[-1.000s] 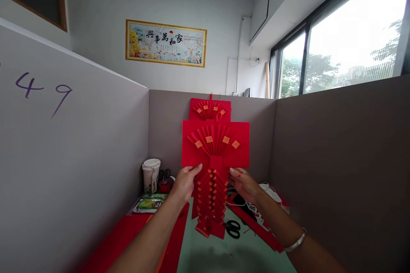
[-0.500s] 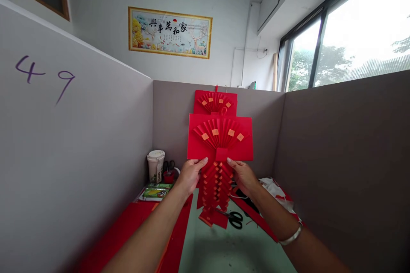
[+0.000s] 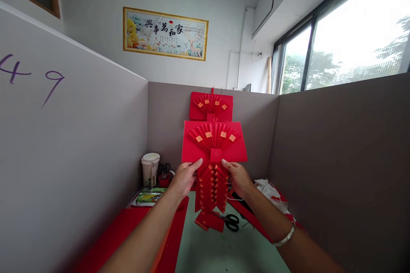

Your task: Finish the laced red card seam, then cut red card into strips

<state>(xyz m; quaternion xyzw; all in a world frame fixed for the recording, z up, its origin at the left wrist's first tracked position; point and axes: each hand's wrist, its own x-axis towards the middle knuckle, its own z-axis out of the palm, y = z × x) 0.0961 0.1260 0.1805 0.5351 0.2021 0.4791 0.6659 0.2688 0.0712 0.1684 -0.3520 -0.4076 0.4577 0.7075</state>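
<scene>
Both hands hold up a red paper ornament (image 3: 192, 151) by its lower edge, in front of the back partition. It has a pleated fan with several small orange squares, a red tab at the fan's base and notched strips with orange edges hanging below. My left hand (image 3: 185, 175) pinches the left part of that edge, thumb in front. On the right part, my right hand (image 3: 237, 175) grips the same way. Behind and above hangs a similar red fan ornament (image 3: 211, 106), partly covered by the held one. Black-handled scissors (image 3: 231, 222) lie on the table below, beside red paper pieces (image 3: 209, 221).
Grey partitions (image 3: 336, 149) enclose the table (image 3: 205, 251) on three sides. At the back left stand a lidded cup (image 3: 150, 169), a small red holder (image 3: 164, 180) with scissors, and a green packet (image 3: 149, 196). Red paper sheets (image 3: 109, 234) lie left; white crumpled material (image 3: 270, 190) lies right.
The view has shifted slightly to the right. The held ornament has dropped a little and tilted, uncovering more of the one behind. Both hands keep their grip.
</scene>
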